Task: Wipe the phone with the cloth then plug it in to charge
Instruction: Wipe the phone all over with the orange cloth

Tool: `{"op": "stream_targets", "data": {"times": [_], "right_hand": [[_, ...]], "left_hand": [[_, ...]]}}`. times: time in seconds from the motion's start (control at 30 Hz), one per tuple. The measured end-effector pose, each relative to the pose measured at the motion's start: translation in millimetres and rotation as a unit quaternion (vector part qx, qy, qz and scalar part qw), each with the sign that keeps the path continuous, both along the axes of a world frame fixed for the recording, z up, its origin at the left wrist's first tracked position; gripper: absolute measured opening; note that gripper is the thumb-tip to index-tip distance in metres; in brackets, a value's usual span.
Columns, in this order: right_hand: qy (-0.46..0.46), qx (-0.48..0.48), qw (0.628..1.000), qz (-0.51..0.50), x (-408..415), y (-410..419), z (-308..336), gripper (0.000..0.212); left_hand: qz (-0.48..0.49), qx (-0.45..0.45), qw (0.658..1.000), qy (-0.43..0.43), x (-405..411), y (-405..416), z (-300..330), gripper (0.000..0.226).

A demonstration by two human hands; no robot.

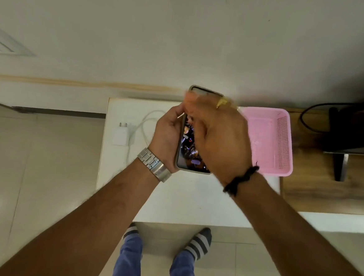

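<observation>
One phone, one charger with one cable, one pink basket — and two hands: left hand, right hand

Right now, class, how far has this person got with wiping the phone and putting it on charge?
Nothing looks finished. In hand: the left hand grips the phone, screen lit, while the blurred right hand moves over it; no cloth can be made out. Left: the charger and its cable lie on the white table, not plugged into the phone.

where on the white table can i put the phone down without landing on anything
Bare room: the near part of the white table, in front of the phone. Crowded: the charger and cable at the far left, the pink basket at the far right.
</observation>
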State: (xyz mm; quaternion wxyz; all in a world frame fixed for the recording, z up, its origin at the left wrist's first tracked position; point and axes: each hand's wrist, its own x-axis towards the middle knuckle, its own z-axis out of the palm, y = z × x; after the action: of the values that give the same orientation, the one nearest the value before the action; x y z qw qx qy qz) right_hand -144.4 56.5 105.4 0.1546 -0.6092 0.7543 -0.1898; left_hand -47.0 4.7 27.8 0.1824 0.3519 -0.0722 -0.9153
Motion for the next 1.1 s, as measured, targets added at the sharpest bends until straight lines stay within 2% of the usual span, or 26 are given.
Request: {"op": "stream_targets", "data": {"times": [0.1,0.17,0.27,0.37,0.4,0.47,0.53,0.63,0.73,0.83,0.9,1.0,1.1], "right_hand": [[-0.03,0.006,0.998,0.05,11.4,25.8,0.8,0.035],[-0.027,-0.015,0.999,0.02,0.4,14.1,1.4,0.04],[0.014,-0.008,1.0,-0.018,-12.4,-16.3,1.8,0.037],[-0.017,0.008,1.0,-0.014,3.6,-10.2,5.4,0.053],[-0.032,0.016,0.999,-0.003,12.1,0.6,7.4,0.053],[-0.048,0.02,0.998,0.028,23.2,22.8,9.1,0.037],[-0.029,-0.001,0.999,0.038,14.8,20.8,7.8,0.028],[0.007,-0.015,1.0,-0.005,-7.0,-8.5,7.0,0.034],[0.003,-0.031,0.999,-0.02,-3.9,-10.8,6.0,0.036],[-0.037,-0.008,0.999,0.023,18.6,18.3,6.5,0.049],[-0.02,-0.006,0.998,0.056,14.8,20.7,5.4,0.043],[0.015,-0.02,1.0,0.007,-12.8,-10.1,1.2,0.03],[0.022,-0.023,0.999,-0.02,-14.7,-14.5,-0.5,0.034]], "left_hand": [[0.007,0.004,1.0,-0.001,4.4,2.4,-0.6,0.05],[-0.011,-0.002,1.0,0.006,4.6,10.3,-2.4,0.043],[-0.003,-0.012,1.0,0.021,0.7,11.3,-1.8,0.041],[0.004,-0.022,0.999,0.037,0.5,-1.4,5.4,0.05],[0.001,-0.022,0.999,0.033,1.1,-4.6,6.1,0.054],[0.001,-0.008,1.0,0.019,4.0,-5.1,3.5,0.06],[0.002,0.01,1.0,0.027,4.6,-0.6,0.7,0.056],[-0.024,0.012,0.997,0.07,1.7,6.6,-0.5,0.054],[-0.017,-0.002,0.996,0.083,3.5,2.0,3.4,0.052],[-0.021,-0.012,0.998,0.05,7.2,-0.7,1.2,0.057],[-0.014,-0.029,0.999,0.042,8.4,2.9,-1.6,0.059],[-0.015,-0.041,0.997,0.065,7.2,11.9,-4.7,0.06],[-0.009,-0.044,0.997,0.055,8.0,4.0,-3.0,0.06]]}}
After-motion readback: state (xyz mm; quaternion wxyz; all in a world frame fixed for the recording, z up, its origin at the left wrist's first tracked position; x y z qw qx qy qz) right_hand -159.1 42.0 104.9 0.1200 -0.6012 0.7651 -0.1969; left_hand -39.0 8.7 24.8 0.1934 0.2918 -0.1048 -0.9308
